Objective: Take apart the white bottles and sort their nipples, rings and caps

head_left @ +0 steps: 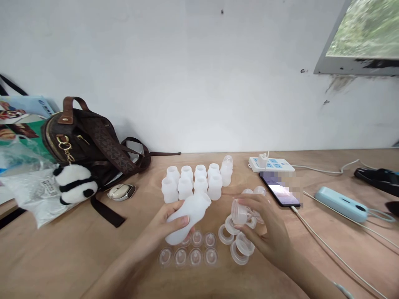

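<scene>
"While loose rings (226, 241) wait on a wooden table (124, 253), a worker's left hand (171, 222) grasps a milky bottle (189, 215), thumb across its near side."

"How does it lie?"

"At a slant, its long axis rising from the base at lower left to the bare mouth at upper right. Standing bottles (201, 187) are just beyond it; clear teats (196, 256) lie in rows on the near side."

"And the right hand (271, 226)?"

"It pinches a clear ring (240, 212) between thumb and fingers, above the others. From where I stand, I cannot tell whether anything sits inside."

"Are the two pieces touching?"

"No, there is a gap. The ring is to the right of the bottle's mouth and a little nearer the worker, its rim seemingly turned left. The left hand is wrapped around the bottle's body; the right is on the mouth's side, apart from it."

"So everything turns on that line between them?"

"I judge so: the mouth leans up and right, toward the ring's side, but the two are not squarely lined up."
</scene>
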Demonstrator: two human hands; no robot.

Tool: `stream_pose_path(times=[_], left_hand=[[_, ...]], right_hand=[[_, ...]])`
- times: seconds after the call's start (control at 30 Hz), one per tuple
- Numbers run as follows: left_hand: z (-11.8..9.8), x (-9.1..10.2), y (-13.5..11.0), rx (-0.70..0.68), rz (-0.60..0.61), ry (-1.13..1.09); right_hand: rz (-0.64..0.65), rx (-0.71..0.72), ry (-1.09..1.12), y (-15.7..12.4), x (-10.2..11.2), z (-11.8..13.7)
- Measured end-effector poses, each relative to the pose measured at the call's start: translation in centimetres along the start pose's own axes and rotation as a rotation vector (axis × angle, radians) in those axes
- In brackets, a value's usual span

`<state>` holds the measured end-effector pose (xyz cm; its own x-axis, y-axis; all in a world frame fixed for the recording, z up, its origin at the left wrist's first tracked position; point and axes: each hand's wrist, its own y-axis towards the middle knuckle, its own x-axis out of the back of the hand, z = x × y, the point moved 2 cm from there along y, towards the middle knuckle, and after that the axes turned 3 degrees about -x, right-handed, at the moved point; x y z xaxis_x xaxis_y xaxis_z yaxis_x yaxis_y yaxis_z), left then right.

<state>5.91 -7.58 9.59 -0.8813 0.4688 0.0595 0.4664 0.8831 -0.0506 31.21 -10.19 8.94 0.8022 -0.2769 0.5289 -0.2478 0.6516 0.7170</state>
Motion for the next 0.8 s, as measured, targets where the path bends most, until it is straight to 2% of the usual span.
stream_pose_path(times=[0.13,0.2,0.27,0.47,0.57,0.67,0.73,0.8], left_hand=[[0.0,-0.2,0.4,-0.178,-0.161,0.296],[0.1,-0.7,0.2,-0.249,-0.21,0.455],[0.3,-1.2,0.0,-0.326,-0.221,0.596],[1.1,-1.8,-0.3,-0.583,-0.217,0.835],[1.2,-1.5,-0.5,-0.686,-0.329,0.892],[1.0,-1.2,-0.9,-0.7,-0.424,0.881],[0.8,-1.2,-1.1,-0.717,-0.44,0.859],[0.6,-1.2,-1.2,-0.733,-0.437,0.847]], right_hand=[[0.232,-0.304,0.232,-0.7,-0.3,-0.3],[0.37,-0.354,0.341,-1.0,-0.7,0.1],[0.432,-0.336,0.375,-1.2,-1.1,0.8],[0.374,-0.219,0.21,-0.6,-1.2,1.9],[0.273,-0.184,0.108,0.9,0.7,1.3],[0.141,-0.246,-0.092,3.3,3.6,-0.4],[0.121,-0.329,-0.259,5.0,5.2,-1.9],[0.204,-0.385,-0.375,6.4,5.8,-3.3]])
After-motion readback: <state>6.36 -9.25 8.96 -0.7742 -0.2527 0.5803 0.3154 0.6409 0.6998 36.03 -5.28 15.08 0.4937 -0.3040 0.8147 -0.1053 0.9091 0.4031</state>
